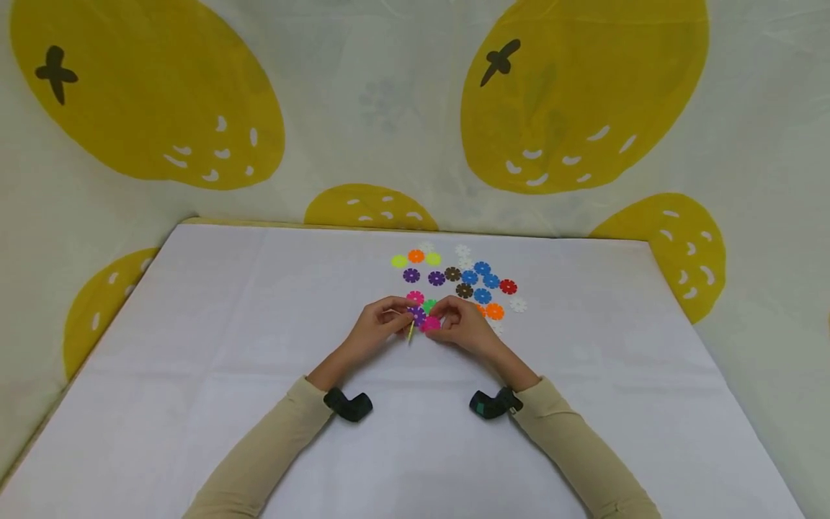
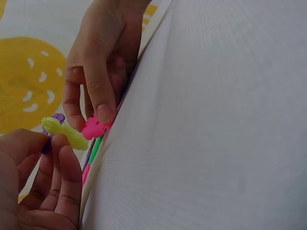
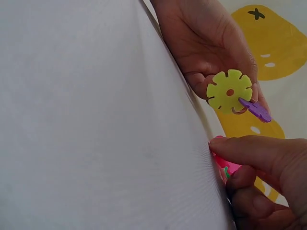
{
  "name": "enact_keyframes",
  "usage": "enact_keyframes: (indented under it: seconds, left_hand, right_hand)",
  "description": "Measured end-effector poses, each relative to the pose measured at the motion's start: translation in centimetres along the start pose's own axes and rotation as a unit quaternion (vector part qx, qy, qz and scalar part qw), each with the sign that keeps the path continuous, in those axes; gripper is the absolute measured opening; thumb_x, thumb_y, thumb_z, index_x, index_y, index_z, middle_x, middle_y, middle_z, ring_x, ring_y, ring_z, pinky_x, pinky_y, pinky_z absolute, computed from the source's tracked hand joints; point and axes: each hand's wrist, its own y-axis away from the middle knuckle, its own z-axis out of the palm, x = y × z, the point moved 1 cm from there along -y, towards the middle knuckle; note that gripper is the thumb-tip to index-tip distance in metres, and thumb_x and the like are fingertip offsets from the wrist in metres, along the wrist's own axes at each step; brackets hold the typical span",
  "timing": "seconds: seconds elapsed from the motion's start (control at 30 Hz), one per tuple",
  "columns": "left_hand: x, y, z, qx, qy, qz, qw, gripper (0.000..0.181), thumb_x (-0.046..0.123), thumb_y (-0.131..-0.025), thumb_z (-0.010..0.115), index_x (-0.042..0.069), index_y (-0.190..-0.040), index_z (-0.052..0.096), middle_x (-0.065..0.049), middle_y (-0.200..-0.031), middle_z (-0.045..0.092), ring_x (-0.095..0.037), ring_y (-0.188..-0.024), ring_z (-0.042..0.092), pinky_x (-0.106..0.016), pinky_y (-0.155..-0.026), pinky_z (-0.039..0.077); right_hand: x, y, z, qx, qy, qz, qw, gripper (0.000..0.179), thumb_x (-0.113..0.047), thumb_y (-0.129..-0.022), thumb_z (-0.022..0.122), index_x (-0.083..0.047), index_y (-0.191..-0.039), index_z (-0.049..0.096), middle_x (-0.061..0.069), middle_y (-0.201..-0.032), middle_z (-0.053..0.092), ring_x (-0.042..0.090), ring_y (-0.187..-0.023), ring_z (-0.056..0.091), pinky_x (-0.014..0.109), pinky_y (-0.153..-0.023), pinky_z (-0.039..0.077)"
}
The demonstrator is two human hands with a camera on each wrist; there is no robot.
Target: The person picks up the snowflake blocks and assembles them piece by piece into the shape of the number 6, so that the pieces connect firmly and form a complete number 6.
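Beige sleeves [image 1: 262, 450]; hands [image 1: 377, 324] [image 1: 470, 328] with pinch grips: left, purple-yellow disc pair [image 3: 221, 94]; right, pink disc [image 1: 430, 324]

A white-covered table [image 1: 162, 346] stands before a pale backdrop [image 1: 363, 43] printed with yellow fruit shapes [image 1: 583, 94].

Free tabletop [image 1: 259, 288] left of discs [image 1: 467, 278]
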Motion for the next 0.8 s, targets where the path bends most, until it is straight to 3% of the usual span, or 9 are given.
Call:
enact_keyframes:
  seconds: [0.2, 0.4, 0.57, 0.73, 0.8]
  left_hand:
    - [-0.3, -0.2, -0.2, 0.011, 0.012, -0.027, 0.9995, 0.029, 0.008, -0.098, 0.059, -0.008, -0.122, 0.06, -0.015, -0.095, 0.064, -0.009, -0.073, 0.064, -0.024, -0.069, 0.055]
    - [-0.2, -0.3, -0.2, 0.013, 0.045, -0.038, 0.9981, 0.028, 0.007, -0.099, 0.057, -0.011, -0.12, 0.059, -0.014, -0.094, 0.063, -0.01, -0.072, 0.063, -0.024, -0.068, 0.055]
    - [-0.2, -0.2, -0.1, 0.013, 0.053, -0.032, 0.998, 0.028, 0.007, -0.099, 0.056, -0.011, -0.12, 0.059, -0.017, -0.096, 0.065, -0.009, -0.072, 0.064, -0.024, -0.068, 0.054]
    - [-0.1, -0.2, -0.1, 0.017, 0.044, -0.03, 0.9984, 0.027, 0.006, -0.098, 0.057, -0.012, -0.119, 0.059, -0.017, -0.096, 0.066, -0.008, -0.07, 0.063, -0.023, -0.067, 0.054]
    - [0.0, -0.2, -0.1, 0.018, 0.039, -0.031, 0.9986, 0.028, 0.006, -0.098, 0.057, -0.012, -0.119, 0.059, -0.018, -0.098, 0.067, -0.008, -0.07, 0.063, -0.023, -0.067, 0.054]
  right_hand:
    - [0.5, -0.2, 0.0, 0.03, -0.056, 0.008, 0.9979, 0.024, -0.011, -0.09, 0.071, 0.0, -0.111, 0.065, 0.016, -0.096, 0.068, 0.017, -0.067, 0.063, 0.022, -0.063, 0.053]
    - [0.6, -0.3, -0.2, 0.074, -0.1, 0.02, 0.992, 0.025, -0.017, -0.091, 0.07, -0.002, -0.111, 0.067, 0.014, -0.096, 0.069, 0.018, -0.066, 0.063, 0.022, -0.06, 0.052]
    - [-0.5, 0.3, -0.4, 0.068, -0.131, 0.0, 0.9891, 0.024, -0.015, -0.092, 0.068, 0.001, -0.111, 0.068, 0.015, -0.095, 0.068, 0.024, -0.069, 0.062, 0.023, -0.062, 0.052]
    - [-2.9, 1.1, -0.7, 0.046, -0.119, -0.013, 0.9917, 0.021, -0.007, -0.094, 0.065, 0.005, -0.11, 0.067, 0.018, -0.094, 0.067, 0.041, -0.076, 0.06, 0.025, -0.066, 0.054]
    - [-2.9, 1.1, -0.6, 0.041, -0.117, -0.026, 0.9919, 0.02, -0.006, -0.094, 0.064, 0.006, -0.11, 0.067, 0.022, -0.094, 0.066, 0.042, -0.076, 0.059, 0.026, -0.068, 0.054]
